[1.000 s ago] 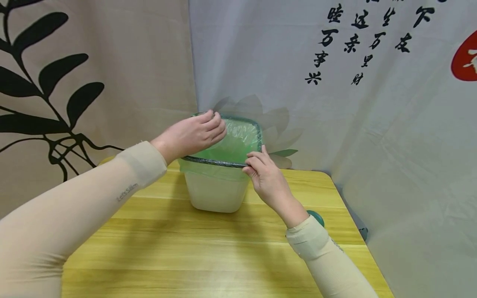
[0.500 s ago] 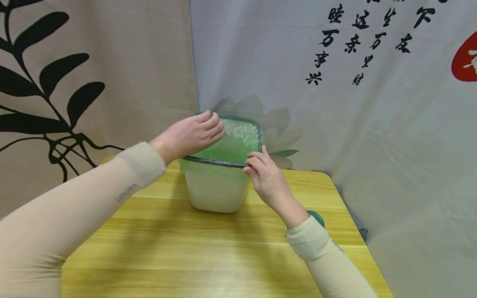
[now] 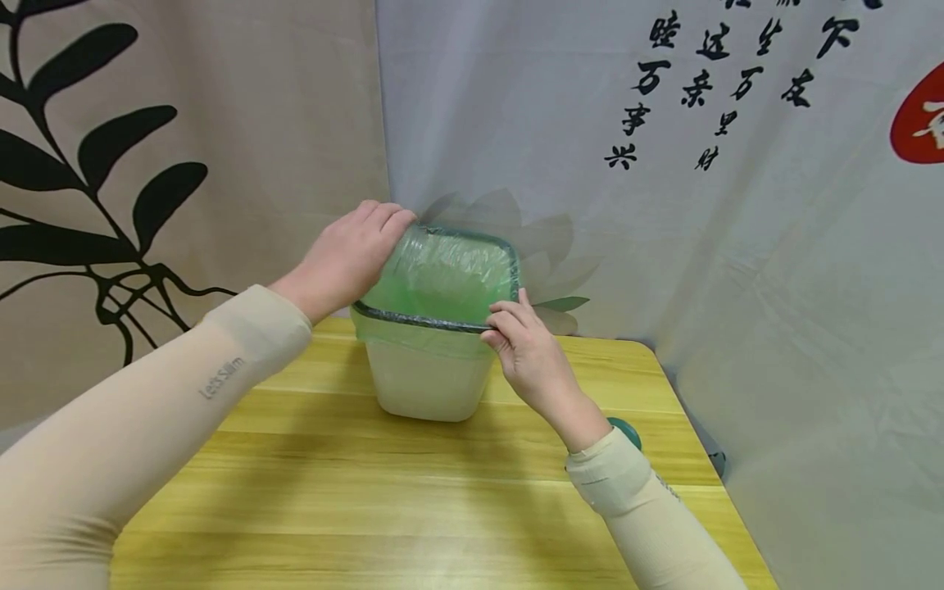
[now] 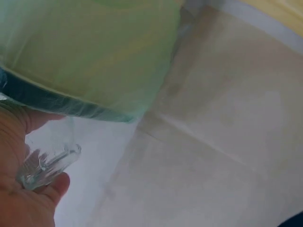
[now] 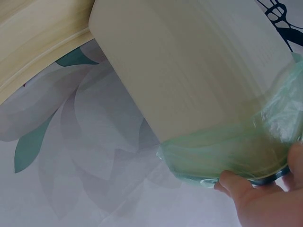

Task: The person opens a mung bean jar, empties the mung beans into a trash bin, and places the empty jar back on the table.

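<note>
A pale trash bin (image 3: pixel 428 385) stands on the wooden table, lined with a green garbage bag (image 3: pixel 465 266) folded over its dark rim (image 3: pixel 428 320). At the bin's left side, just above the rim, my left hand (image 3: pixel 342 258) holds a clear cup-like thing (image 4: pixel 49 168). Its exact kind is hard to tell, and in the head view the fingers cover most of it. My right hand (image 3: pixel 534 356) pinches the rim at the front right corner, over the bag; the right wrist view shows the thumb against the bag's fold.
A yellow wooden table (image 3: pixel 413 492) extends toward me from the bin. Partly behind the right wrist sits a dark green round object (image 3: pixel 627 430). Cloth backdrops (image 3: pixel 280 164) with printed leaves and writing hang close behind the bin.
My left hand has moved left and slightly up, from over the bin's opening to its left edge, and the clear thing now shows beside the fingers. The right hand stays on the rim.
</note>
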A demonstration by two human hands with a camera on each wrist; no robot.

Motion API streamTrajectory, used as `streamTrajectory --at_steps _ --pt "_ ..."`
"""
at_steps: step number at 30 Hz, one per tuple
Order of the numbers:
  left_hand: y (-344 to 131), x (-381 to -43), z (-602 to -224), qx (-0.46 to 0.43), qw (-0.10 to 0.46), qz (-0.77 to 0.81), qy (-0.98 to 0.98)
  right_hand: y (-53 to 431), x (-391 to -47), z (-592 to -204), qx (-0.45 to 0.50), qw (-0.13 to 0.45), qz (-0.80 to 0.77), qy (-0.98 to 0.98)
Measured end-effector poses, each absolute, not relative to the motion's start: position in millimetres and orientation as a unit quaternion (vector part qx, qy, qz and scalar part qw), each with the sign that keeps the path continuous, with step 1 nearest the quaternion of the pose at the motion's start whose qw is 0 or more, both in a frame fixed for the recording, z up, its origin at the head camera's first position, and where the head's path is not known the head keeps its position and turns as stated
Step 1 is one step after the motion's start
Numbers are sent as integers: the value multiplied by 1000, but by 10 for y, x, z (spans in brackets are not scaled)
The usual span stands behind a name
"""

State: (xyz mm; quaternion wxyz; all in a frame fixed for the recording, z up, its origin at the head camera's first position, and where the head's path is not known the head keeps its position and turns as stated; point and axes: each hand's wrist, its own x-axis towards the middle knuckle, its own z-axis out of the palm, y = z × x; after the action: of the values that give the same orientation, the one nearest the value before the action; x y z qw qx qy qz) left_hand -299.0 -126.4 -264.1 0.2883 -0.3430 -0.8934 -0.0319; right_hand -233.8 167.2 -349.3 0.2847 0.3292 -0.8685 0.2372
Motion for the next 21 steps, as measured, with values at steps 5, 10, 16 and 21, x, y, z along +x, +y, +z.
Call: streamTrajectory --at_steps 5,10,16,21 --pt "-1264 -2953 -2583 -280 201 -110 -932 1672 -2329 -3485 334 290 236 -865" --pt "-1246 -2930 -2555 -235 144 -157 -948 1672 -2328 -3492 336 293 235 -864" --pt "-1248 -2933 -2540 -207 132 -222 -944 1676 -2334 -3502 337 299 234 -862" --pt "-1263 -2931 -2546 -183 127 -297 -929 1680 -2342 -3506 338 301 233 -861"
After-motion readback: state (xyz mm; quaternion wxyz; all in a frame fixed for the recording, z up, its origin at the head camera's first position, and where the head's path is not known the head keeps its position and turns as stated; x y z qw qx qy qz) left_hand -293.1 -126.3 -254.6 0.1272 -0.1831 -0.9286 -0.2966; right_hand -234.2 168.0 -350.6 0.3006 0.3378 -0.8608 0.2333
